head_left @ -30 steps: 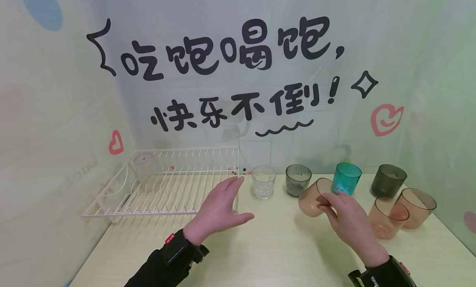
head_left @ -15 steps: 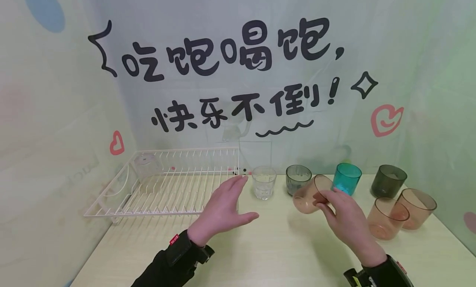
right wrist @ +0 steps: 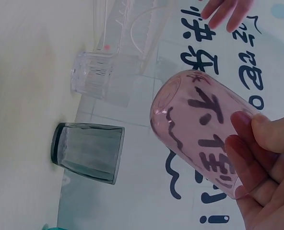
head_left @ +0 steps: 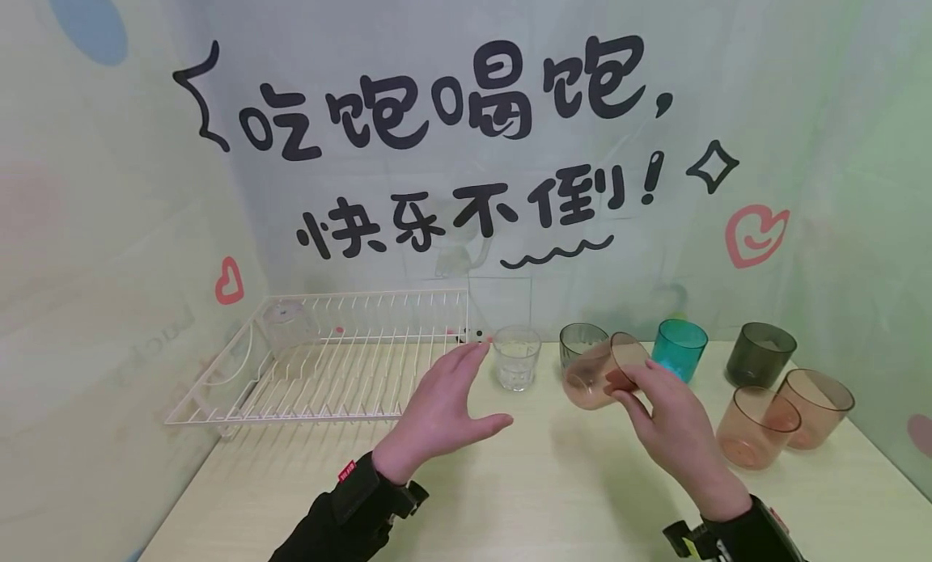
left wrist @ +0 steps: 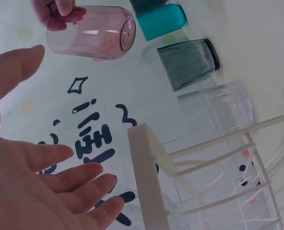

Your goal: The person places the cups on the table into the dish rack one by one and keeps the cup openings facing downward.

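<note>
My right hand (head_left: 673, 420) pinches a pinkish-orange clear cup (head_left: 593, 373) near its rim. The cup is tilted, its base toward the left, and hangs above the table. In the right wrist view the thumb and fingers sit at the rim end of the cup (right wrist: 195, 129). My left hand (head_left: 440, 404) is held in the air in front of the dish rack's right end, its thumb spread from the fingers and nothing in it. The left wrist view shows this palm (left wrist: 41, 182) facing the held cup (left wrist: 91, 32), apart from it.
A white wire dish rack (head_left: 320, 419) holds one clear glass (head_left: 285, 323) at its back left. Along the back stand a clear glass (head_left: 517, 358), a grey glass (head_left: 575, 335), a teal cup (head_left: 679, 352) and a dark cup (head_left: 760, 354). Two orange cups (head_left: 753, 445) stand at right.
My right hand has carried the orange cup a little left and up, tilting it further, so it now overlaps the grey glass in the head view. My left hand has shifted slightly right.
</note>
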Motion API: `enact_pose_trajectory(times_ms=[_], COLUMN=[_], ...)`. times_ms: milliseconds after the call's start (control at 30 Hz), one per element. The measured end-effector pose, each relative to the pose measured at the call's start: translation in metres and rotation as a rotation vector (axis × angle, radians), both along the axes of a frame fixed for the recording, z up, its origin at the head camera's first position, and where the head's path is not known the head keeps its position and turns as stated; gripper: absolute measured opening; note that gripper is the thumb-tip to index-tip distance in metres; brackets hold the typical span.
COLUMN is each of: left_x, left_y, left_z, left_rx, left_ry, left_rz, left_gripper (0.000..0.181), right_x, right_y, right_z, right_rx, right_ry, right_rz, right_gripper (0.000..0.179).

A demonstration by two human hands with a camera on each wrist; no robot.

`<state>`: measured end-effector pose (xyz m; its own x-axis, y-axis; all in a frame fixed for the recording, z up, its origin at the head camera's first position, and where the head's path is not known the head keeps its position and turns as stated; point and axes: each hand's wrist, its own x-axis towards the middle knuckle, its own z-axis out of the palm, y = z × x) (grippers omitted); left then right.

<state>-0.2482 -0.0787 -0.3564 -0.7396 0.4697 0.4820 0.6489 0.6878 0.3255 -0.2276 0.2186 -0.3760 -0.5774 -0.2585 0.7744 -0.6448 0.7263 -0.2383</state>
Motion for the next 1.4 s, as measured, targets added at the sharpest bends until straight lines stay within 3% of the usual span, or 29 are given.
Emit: enact_pose_trajectory(times_ms=[467,767,1100,1400], left_x=[0.002,0.003,0.003,0.003], left_y=[0.005,0.009,0.014,0.019], left_z=[0.001,0.004,0.006,0.008], left_rx=[0.035,0.101,0.176,0.221], left_ry=[-0.015,-0.017,-0.014,-0.024], left_rz=[-0.013,-0.061,-0.073,-0.092], left_gripper=[0.092,0.089,0.089,0.087], right_x=[0.008,0.012,0.013,0.031], right_y=[-0.011,-0.016,-0.025,-0.040], right_z=[0.015,0.020,0.026,0.047], right_rx=[-0.064,-0.131,-0.213,-0.282], right_ry=[0.004,-0.005,0.107,0.102], right_rz=[0.033,0.053,0.121,0.190], right_gripper=[0.025,0.024,0.033,0.030])
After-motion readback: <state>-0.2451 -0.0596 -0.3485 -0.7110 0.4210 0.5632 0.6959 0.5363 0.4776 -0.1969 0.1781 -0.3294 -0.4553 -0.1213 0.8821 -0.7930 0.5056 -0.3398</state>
